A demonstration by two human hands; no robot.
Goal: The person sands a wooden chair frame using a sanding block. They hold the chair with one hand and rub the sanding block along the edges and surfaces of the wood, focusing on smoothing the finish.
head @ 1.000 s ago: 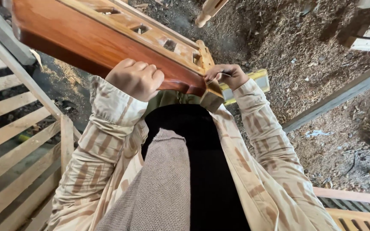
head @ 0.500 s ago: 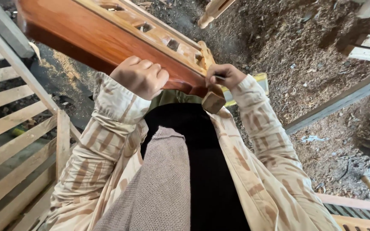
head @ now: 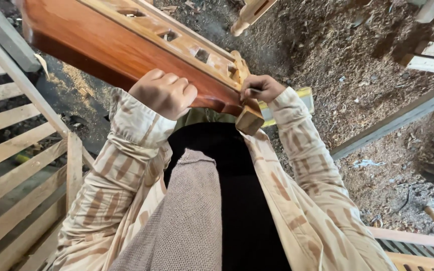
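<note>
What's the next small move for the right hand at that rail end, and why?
Probably a short stroke with the thin tool along the joint at the end block. The right hand pinches the tool against the varnished wooden rail near its last mortise, while the left hand grips the rail's underside, steadying it.

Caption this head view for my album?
Left hand grips a polished wooden rail; right hand pinches its end.

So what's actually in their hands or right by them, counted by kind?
Hands: 2, left hand, right hand
Reddish wooden beam: 1
Thin dark tool, in the right hand: 1
Yellow bar behind the right hand: 1
Total: 5
</note>
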